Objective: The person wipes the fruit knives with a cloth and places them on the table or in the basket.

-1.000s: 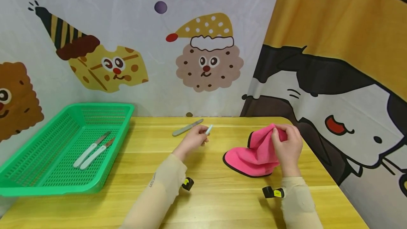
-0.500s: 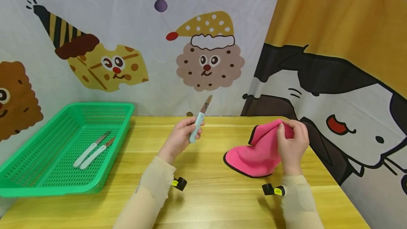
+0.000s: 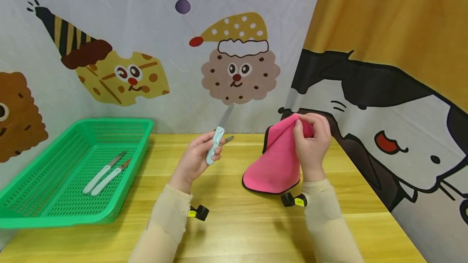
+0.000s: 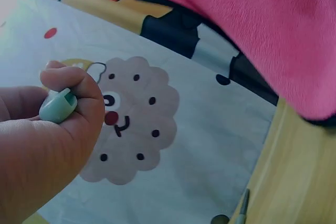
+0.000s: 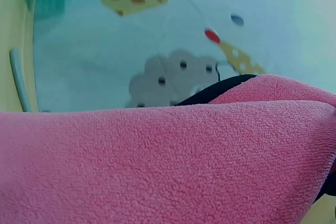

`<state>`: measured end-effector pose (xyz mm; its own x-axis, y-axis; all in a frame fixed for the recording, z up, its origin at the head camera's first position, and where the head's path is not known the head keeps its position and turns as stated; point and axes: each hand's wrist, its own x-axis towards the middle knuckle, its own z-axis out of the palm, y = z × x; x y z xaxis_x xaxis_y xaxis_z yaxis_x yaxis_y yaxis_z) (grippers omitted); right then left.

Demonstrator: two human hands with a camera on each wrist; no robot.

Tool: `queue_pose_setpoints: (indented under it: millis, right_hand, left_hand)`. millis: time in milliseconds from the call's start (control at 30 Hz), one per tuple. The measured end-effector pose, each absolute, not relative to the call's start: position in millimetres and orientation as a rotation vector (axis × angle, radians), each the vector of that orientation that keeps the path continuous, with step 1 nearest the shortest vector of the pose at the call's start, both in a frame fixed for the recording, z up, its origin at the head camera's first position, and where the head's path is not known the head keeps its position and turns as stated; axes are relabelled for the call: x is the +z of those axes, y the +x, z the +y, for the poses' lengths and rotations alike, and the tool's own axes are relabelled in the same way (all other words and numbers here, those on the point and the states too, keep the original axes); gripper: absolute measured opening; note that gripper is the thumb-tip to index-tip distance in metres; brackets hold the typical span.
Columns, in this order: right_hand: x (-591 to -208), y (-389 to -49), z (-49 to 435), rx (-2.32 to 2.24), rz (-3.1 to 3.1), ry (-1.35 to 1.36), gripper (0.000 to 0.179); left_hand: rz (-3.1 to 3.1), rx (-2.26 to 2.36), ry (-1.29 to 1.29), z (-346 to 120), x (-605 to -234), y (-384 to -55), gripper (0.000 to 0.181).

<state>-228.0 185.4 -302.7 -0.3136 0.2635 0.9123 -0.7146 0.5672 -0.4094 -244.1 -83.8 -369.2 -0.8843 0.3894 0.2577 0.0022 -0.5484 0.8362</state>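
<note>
In the head view my left hand (image 3: 197,151) holds a knife (image 3: 215,144) by its pale blue-green handle, the blade angled up and away. The handle's butt end (image 4: 56,107) pokes out of the curled fingers in the left wrist view. To the right, my right hand (image 3: 312,143) pinches the top of a pink cloth (image 3: 274,167) with black edging between thumb and fingers. The cloth hangs in folds above the table and covers much of the right wrist view. Behind the left hand lies a grey-handled knife (image 3: 228,139), its handle mostly hidden there.
A green plastic basket (image 3: 55,220) stands on the left of the wooden table (image 3: 234,230). Inside it are two white-handled knives (image 3: 98,177), side by side. A printed curtain (image 3: 175,64) hangs right behind the table's back edge.
The left hand has lifted the blue-green knife, drawn it back leftward and turned its broad blade into view. The right hand has raised the cloth and brought it left toward the knife.
</note>
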Motion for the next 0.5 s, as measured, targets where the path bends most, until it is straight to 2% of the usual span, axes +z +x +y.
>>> queue_pose_setpoints:
  millis: [267, 500]
  right_hand:
    - [-329.1, -246.8, 153.8, 1.077, -1.602, 0.523, 0.011]
    - [-353.1, -252.8, 129.5, 1.002, -1.589, 0.575, 0.011]
  left_hand:
    - [1.422, 2.483, 0.695, -86.8, -364.7, -233.7, 0.032]
    - [1.560, 2.424, 0.713, -87.9, -365.4, -228.0, 0.032]
